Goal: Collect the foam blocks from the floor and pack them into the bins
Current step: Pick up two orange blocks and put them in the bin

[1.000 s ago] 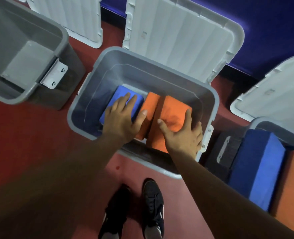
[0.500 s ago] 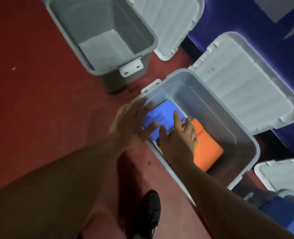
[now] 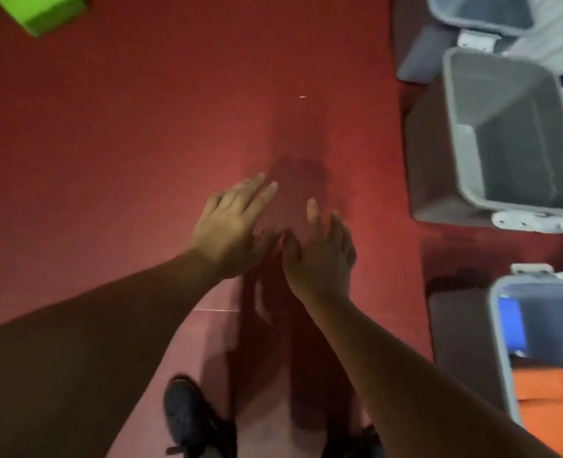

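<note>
hands: left hand (image 3: 230, 226), right hand (image 3: 319, 256) empty, fingers loosely spread above floor (image 3: 141, 127) | target: green foam block (image 3: 39, 11) on floor, well apart, ahead-left of fingertips, nearer left hand, long axis cropped | part-filled bin (image 3: 495, 312): at right

Three bins (image 3: 465, 104) are standing along the right edge of the floor (image 3: 141, 127), with blocks (image 3: 541, 388) lying in the nearest bin (image 3: 505, 358). A loose block (image 3: 39, 11) is lying at the far left corner.
</note>
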A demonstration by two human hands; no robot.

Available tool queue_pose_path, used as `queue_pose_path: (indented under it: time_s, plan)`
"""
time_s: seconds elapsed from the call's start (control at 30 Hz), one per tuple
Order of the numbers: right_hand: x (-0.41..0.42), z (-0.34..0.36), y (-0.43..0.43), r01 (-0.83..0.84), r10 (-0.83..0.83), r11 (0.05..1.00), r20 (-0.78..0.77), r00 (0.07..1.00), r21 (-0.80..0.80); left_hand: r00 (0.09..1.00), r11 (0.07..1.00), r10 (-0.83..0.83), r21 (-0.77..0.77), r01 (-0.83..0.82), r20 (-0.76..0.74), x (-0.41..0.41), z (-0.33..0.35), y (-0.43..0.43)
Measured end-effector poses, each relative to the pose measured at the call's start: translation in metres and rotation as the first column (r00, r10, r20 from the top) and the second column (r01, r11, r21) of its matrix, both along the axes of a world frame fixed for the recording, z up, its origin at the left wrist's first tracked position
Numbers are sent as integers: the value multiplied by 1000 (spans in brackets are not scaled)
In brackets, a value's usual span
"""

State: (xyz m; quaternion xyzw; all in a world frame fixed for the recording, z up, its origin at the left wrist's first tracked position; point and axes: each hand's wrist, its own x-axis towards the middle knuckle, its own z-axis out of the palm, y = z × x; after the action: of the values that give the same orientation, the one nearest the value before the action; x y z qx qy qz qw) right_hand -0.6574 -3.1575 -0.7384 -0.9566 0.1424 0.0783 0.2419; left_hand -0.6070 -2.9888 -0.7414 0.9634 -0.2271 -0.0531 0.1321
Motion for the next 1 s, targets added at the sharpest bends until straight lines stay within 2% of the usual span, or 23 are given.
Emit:
queue_pose_path:
  time_s: [0.13, 0.23, 0.37, 0.5, 0.7, 0.9, 1.0]
  plan:
    - [39, 10, 159, -241, 243, 970, 41, 969, -42, 979, 979, 200, 45, -198, -32, -1, 19, 159]
    - [57, 15, 267, -388, 398, 917, 122, 909, -96, 933, 933, 359, 47, -357, -26, -8, 33, 269]
    - [67, 19, 389, -540, 558, 829, 157, 815, -142, 774, 775, 632, 48, -631, -29, -32, 40, 391]
    - [68, 21, 487, -711, 730, 681, 86, 678, -174, 586, 588, 809, 57, -807, -53, -59, 41, 487]
    - [101, 14, 644, -848, 863, 502, 41, 503, -171, 388, 389, 921, 43, -920, -35, -55, 35, 628]
    - [134, 2, 811, -923, 943, 328, 9, 333, -199, 256, 258, 965, 33, -965, -60, -46, 9, 758]
    - [130, 4, 872, -936, 959, 277, 2, 283, -218, 200, 203, 977, 32, -979, -80, -63, 11, 809]
